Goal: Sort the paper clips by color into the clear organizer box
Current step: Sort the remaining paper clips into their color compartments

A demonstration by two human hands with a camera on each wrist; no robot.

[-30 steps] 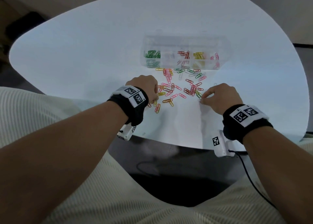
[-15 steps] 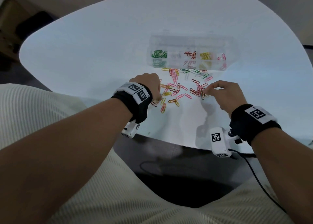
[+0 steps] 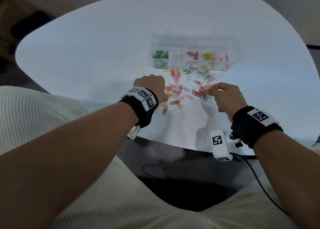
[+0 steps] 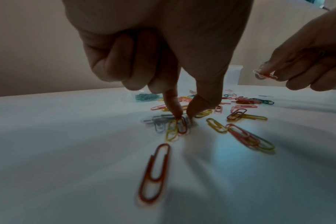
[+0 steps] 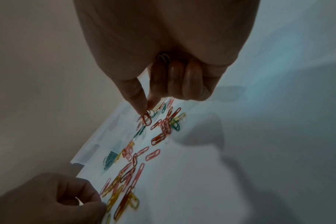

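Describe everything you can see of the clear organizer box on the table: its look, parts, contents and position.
The clear organizer box is a long, transparent plastic case, lying flat on the white table beyond the loose clips. Dividers split it into a row of compartments. From left to right these hold green clips, pale clips that are hard to make out, red clips, yellow clips and pink clips. Neither hand touches it. Whether a lid is attached cannot be told.

The organizer box (image 3: 194, 54) is sitting on the table (image 3: 86, 47), behind the loose paper clips (image 3: 183, 88). The left hand (image 3: 152, 86) is resting at the pile's left edge, the right hand (image 3: 223, 97) hovering at its right.
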